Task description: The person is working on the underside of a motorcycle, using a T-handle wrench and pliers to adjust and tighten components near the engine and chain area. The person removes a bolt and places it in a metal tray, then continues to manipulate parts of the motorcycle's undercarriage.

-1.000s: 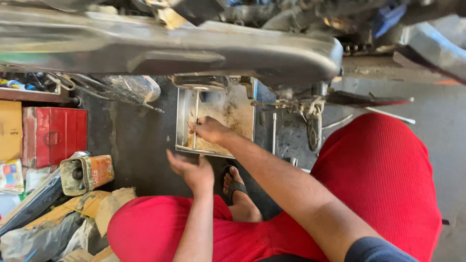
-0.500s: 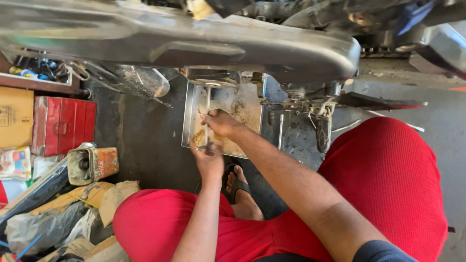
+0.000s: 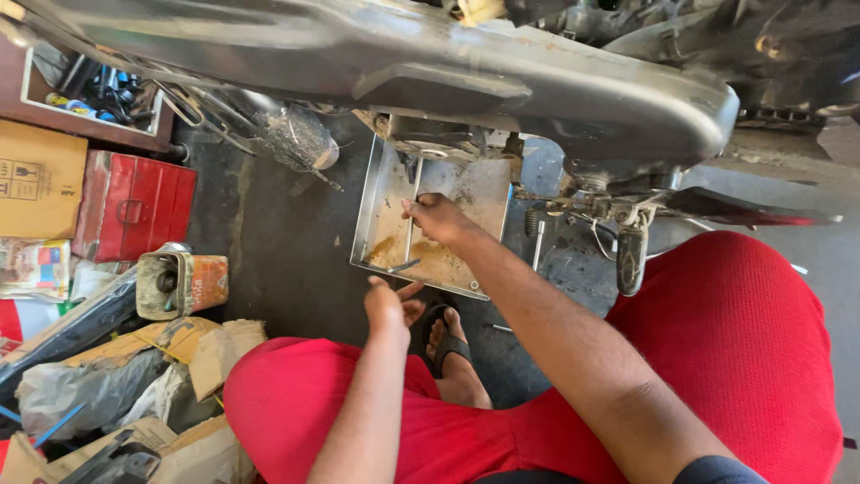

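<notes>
I squat beside a motorcycle whose grey metal body (image 3: 466, 76) fills the top of the view. Under it on the floor sits a shallow metal tray (image 3: 372, 211) with a brownish oily film. My right hand (image 3: 436, 215) reaches into the tray, fingers closed around a long thin metal rod (image 3: 409, 242) that stands upright in it. Just outside the tray's near edge hovers my left hand (image 3: 387, 305), fingers apart and holding nothing. My sandalled foot (image 3: 448, 345) rests below it, between my red-clad knees.
A red metal toolbox (image 3: 134, 208) and a rusty orange can (image 3: 184, 285) lie at the left, next to cardboard, plastic bags and a tray of tools (image 3: 94, 85). The motorcycle's footrest and bracket (image 3: 627, 251) hang at right above dark oily floor.
The view has shifted slightly. My right hand stays in the tray on the rod. My left hand has drawn back a little from the tray's edge toward me.
</notes>
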### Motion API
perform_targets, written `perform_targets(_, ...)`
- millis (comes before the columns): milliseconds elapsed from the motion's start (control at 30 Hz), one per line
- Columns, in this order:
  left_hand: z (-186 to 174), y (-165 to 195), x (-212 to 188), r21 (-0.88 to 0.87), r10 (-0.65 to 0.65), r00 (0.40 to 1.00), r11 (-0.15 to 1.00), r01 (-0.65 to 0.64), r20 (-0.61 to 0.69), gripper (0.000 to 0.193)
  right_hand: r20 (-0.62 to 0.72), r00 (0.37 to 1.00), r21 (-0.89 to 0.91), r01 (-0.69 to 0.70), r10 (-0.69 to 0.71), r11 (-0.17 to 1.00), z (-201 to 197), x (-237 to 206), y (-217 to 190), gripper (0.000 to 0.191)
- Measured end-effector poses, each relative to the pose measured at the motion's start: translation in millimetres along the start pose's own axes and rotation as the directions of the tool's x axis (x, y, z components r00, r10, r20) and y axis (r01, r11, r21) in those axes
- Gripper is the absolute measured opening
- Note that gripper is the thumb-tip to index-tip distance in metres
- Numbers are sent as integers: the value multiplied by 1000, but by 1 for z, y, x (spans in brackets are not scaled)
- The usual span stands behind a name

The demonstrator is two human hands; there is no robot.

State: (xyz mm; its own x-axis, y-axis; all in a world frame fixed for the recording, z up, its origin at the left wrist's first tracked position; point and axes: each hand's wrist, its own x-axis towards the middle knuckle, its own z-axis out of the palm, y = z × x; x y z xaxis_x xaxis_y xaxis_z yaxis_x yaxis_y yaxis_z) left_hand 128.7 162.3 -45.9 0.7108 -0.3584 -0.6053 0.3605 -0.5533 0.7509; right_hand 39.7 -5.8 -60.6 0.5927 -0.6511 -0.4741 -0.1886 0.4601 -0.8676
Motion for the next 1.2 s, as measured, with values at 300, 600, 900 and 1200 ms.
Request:
perform_targets(300, 8, -8, 14, -298, -98, 926, 930, 216, 364, 73, 66, 996, 178, 44, -56, 983, 3, 7, 3, 43)
perform_targets(600, 8, -22, 28, -218, 160, 972, 968, -121, 174, 55, 8, 996, 199, -92, 93, 976, 7, 5, -5, 31)
perform_targets(900, -31, 85, 5, -228, 264, 948, 926, -301, -178, 49, 304, 946, 576, -89, -112, 813, 0, -1, -4, 28)
perform_targets(1200, -20, 184, 83, 239, 463, 866, 834, -497, 187, 43, 37, 999, 382, -25, 11, 924, 10, 8, 19, 31)
